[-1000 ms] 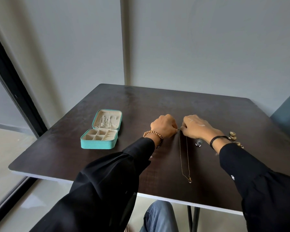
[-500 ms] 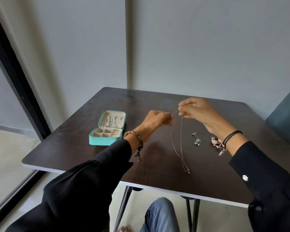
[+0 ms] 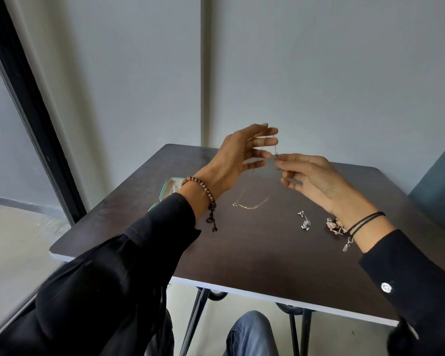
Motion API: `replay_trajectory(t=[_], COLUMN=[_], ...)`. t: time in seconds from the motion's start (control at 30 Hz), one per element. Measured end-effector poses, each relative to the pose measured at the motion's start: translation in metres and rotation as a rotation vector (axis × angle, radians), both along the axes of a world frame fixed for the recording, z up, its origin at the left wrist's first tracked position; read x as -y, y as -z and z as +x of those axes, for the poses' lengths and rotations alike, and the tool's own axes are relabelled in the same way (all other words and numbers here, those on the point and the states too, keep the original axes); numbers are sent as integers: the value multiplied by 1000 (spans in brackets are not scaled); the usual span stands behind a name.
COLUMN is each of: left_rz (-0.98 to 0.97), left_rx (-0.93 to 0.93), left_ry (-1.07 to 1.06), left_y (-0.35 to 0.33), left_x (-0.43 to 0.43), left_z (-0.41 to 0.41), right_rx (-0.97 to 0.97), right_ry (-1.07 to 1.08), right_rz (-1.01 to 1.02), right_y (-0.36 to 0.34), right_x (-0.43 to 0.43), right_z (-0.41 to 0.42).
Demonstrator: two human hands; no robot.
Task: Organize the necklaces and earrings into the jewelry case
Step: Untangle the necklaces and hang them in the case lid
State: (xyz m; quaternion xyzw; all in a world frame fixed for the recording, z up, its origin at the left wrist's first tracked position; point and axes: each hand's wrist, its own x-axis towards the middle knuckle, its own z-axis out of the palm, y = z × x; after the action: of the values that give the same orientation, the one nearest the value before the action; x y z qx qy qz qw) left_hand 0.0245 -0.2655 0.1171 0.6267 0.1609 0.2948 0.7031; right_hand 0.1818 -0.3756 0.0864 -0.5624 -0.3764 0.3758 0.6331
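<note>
Both hands are raised above the tabletop (image 3: 242,255) with a thin gold necklace (image 3: 252,206) strung between them. The right hand (image 3: 311,176) pinches the chain by its clasp end between thumb and forefinger, and its other fingers are loosely bent below. The left hand (image 3: 239,155) is just beside it, slightly higher, with its fingers nearly straight and spread. The chain runs across those fingers and drops from the forefinger tip to the clasp. Whether thumb and forefinger nip it there I cannot tell.

From the hands the necklace hangs down in a loop. Its lower part is blurred and is seen low over the dark wood, between the two forearms. Whether it touches the wood is unclear.

The teal case (image 3: 165,190) sits on the left part of the tabletop, lid up and mostly hidden behind the left forearm; only a corner of the pale lining shows. A silver earring (image 3: 305,222) lies to the right of the necklace's loop. Just beside the right wrist lies a small rose-toned cluster (image 3: 334,225) of jewelry — too tangled to make out piece by piece.

A bead bracelet (image 3: 201,188) circles the left wrist and black cords (image 3: 365,219) the right.
</note>
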Motion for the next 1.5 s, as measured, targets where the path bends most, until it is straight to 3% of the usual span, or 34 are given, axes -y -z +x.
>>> replay_trajectory(t=[0.17,0.53,0.8,1.2,1.5], left_rz=[88,3,-14,153,237], left_rx=[15,97,76,-163,-307], left_ry=[-64,-140,-190,-70,-47], left_y=[-19,-27,-13,12,13], left_x=[0,-12,-20,-13,-13], left_z=[-6,-15,-17,-17,-19], right_rx=[75,66,159,282,176], right_ry=[2,15,6,0,129], right_rz=[-48,-125,-63,122,138], right_y=[11,35,21,-26,-14], right_x=[3,11,7,-7,-15], right_z=[-7,-16,-22,-29,-32])
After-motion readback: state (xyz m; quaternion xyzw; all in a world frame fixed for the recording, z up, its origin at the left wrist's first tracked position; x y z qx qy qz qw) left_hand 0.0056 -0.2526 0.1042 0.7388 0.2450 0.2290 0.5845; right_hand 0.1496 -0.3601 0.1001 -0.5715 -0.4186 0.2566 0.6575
